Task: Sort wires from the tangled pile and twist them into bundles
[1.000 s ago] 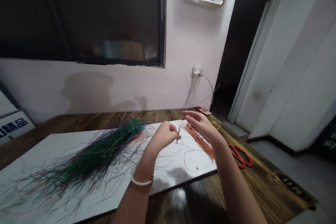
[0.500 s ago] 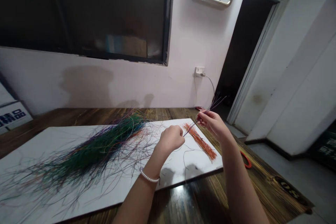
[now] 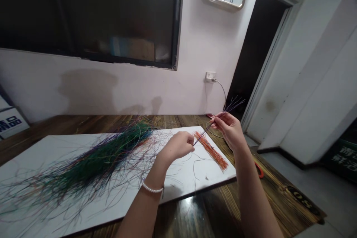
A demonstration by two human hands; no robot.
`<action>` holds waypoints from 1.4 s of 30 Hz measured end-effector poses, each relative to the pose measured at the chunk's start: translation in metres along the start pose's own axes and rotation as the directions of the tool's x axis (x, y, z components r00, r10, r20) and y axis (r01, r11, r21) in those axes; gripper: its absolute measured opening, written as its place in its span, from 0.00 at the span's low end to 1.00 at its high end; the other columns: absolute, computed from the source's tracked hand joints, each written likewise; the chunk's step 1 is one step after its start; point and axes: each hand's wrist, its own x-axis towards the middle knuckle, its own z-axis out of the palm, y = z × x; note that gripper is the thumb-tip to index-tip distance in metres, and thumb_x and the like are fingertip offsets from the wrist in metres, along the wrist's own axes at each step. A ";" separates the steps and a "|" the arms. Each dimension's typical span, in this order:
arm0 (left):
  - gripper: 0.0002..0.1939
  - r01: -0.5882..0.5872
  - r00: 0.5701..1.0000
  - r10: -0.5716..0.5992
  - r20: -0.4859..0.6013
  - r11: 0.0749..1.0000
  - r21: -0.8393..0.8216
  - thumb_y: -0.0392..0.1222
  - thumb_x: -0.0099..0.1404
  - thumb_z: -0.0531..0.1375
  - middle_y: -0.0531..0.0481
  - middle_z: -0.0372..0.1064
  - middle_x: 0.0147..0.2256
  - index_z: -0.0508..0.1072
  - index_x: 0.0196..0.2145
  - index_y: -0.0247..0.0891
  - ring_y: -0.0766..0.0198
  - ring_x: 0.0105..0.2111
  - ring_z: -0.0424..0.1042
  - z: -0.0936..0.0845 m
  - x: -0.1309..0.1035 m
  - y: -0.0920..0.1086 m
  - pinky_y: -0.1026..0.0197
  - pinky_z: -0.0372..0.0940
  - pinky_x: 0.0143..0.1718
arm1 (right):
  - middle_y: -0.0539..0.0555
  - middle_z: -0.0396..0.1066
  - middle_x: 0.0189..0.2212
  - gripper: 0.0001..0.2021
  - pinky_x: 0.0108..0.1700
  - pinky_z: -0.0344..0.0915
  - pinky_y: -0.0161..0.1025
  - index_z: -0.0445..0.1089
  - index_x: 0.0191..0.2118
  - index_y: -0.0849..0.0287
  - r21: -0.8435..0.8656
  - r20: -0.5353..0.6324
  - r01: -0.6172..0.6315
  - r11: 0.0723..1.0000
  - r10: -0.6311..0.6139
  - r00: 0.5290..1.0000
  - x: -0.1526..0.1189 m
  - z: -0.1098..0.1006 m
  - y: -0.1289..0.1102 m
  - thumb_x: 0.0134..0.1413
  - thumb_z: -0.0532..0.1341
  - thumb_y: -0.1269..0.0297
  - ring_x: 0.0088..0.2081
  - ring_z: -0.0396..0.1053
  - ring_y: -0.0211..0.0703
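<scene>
Several thin dark purple wires [image 3: 201, 136] stretch between my two hands, above the right part of a white board [image 3: 184, 182]. My left hand [image 3: 180, 145] is closed on their lower end, its fingertips curled and partly hidden. Higher and to the right, my right hand [image 3: 226, 124] pinches the same wires, and their loose ends fan out beyond it. Beneath the wires lies a neat bundle of orange wires [image 3: 213, 152]. To the left a large tangled heap of green, blue and purple wires [image 3: 103, 160] spreads across the board.
The board rests on a dark wooden table [image 3: 192, 215]. An orange-red handle [image 3: 260, 170] shows beside my right forearm, and a red object [image 3: 209, 116] lies at the table's back edge. A cable [image 3: 223, 87] hangs from the wall socket [image 3: 210, 77]. Single loose wires lie on the board.
My right hand has shifted slightly right, and the wire ends beyond it now fan out more. My left hand stays closed on the wires. The view has turned slightly.
</scene>
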 end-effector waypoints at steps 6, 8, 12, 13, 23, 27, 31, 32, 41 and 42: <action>0.09 -0.010 1.000 0.010 -0.011 0.998 -0.070 0.37 0.49 0.59 0.55 0.58 0.17 0.63 0.16 0.36 0.68 0.21 0.58 -0.013 -0.007 -0.004 0.64 0.48 0.23 | 0.52 0.74 0.25 0.09 0.27 0.66 0.34 0.72 0.32 0.60 -0.134 -0.022 0.111 0.985 -0.114 0.993 0.000 -0.002 -0.003 0.43 0.67 0.64 0.25 0.70 0.37; 0.09 -0.022 1.000 0.021 -0.016 0.998 -0.067 0.37 0.49 0.59 0.55 0.59 0.18 0.63 0.16 0.36 0.68 0.22 0.58 -0.017 -0.009 -0.004 0.64 0.47 0.23 | 0.53 0.74 0.25 0.08 0.25 0.65 0.33 0.72 0.31 0.60 -0.182 -0.029 0.143 0.973 -0.150 0.988 0.000 -0.002 -0.004 0.43 0.67 0.65 0.27 0.71 0.39; 0.08 -0.037 0.999 0.036 -0.028 0.999 -0.039 0.36 0.50 0.58 0.54 0.59 0.18 0.62 0.16 0.36 0.68 0.22 0.58 -0.019 -0.012 -0.001 0.63 0.47 0.24 | 0.52 0.75 0.25 0.06 0.29 0.68 0.33 0.73 0.29 0.59 -0.134 -0.056 0.121 0.984 -0.129 0.990 -0.001 -0.003 -0.006 0.42 0.68 0.66 0.26 0.72 0.37; 0.08 -0.038 0.999 0.037 -0.033 0.999 -0.027 0.36 0.50 0.57 0.54 0.59 0.18 0.62 0.17 0.36 0.68 0.22 0.58 -0.019 -0.012 0.000 0.63 0.47 0.24 | 0.52 0.75 0.25 0.05 0.31 0.69 0.34 0.73 0.28 0.59 -0.110 -0.057 0.102 0.989 -0.109 0.992 -0.002 -0.003 -0.007 0.42 0.68 0.66 0.25 0.72 0.36; 0.11 -0.036 0.988 0.046 -0.149 0.997 0.070 0.45 0.54 0.64 0.45 0.72 0.40 0.75 0.34 0.37 0.56 0.43 0.68 -0.023 -0.027 0.013 0.58 0.59 0.44 | 0.53 0.75 0.23 0.04 0.27 0.69 0.36 0.73 0.26 0.60 -0.163 -0.064 0.140 0.977 -0.152 0.986 -0.010 0.006 -0.019 0.42 0.67 0.66 0.23 0.72 0.39; 0.26 -0.098 0.976 0.084 -0.201 0.993 -0.064 0.51 0.58 0.62 0.41 0.69 0.50 0.70 0.51 0.35 0.54 0.51 0.66 -0.021 -0.027 0.024 0.55 0.58 0.52 | 0.52 0.74 0.21 0.03 0.27 0.69 0.36 0.73 0.25 0.60 -0.150 0.004 0.104 0.983 -0.104 0.995 -0.013 0.016 -0.019 0.41 0.67 0.67 0.23 0.71 0.38; 0.20 -0.258 0.948 0.195 -0.250 0.934 -0.249 0.44 0.66 0.55 0.44 0.70 0.49 0.67 0.54 0.36 0.60 0.49 0.68 -0.010 -0.020 0.032 0.58 0.62 0.51 | 0.50 0.72 0.20 0.03 0.27 0.68 0.35 0.74 0.25 0.60 -0.093 0.103 0.076 0.993 -0.067 0.992 -0.016 0.026 -0.017 0.41 0.67 0.68 0.22 0.70 0.37; 0.19 -0.291 0.941 0.214 -0.263 0.908 -0.301 0.42 0.66 0.54 0.45 0.71 0.48 0.67 0.53 0.37 0.61 0.47 0.70 -0.007 -0.019 0.034 0.59 0.63 0.50 | 0.49 0.72 0.20 0.03 0.27 0.67 0.35 0.74 0.25 0.60 -0.091 0.114 0.081 0.993 -0.070 0.991 -0.016 0.027 -0.016 0.41 0.68 0.68 0.22 0.69 0.37; 0.16 -0.239 0.932 0.006 -0.363 0.765 -0.599 0.32 0.61 0.55 0.46 0.75 0.34 0.74 0.45 0.33 0.66 0.28 0.75 0.005 -0.013 0.047 0.65 0.70 0.30 | 0.50 0.73 0.20 0.02 0.23 0.60 0.31 0.74 0.25 0.59 -0.044 0.102 0.067 0.997 -0.062 0.993 -0.018 0.028 -0.020 0.40 0.67 0.71 0.21 0.66 0.34; 0.14 -0.236 0.922 -0.026 -0.387 0.754 -0.613 0.34 0.61 0.55 0.46 0.75 0.32 0.75 0.44 0.33 0.66 0.26 0.74 0.006 -0.013 0.049 0.66 0.69 0.27 | 0.49 0.73 0.20 0.02 0.24 0.61 0.31 0.74 0.25 0.59 -0.034 0.091 0.074 0.997 -0.070 0.993 -0.019 0.029 -0.021 0.40 0.67 0.72 0.22 0.67 0.34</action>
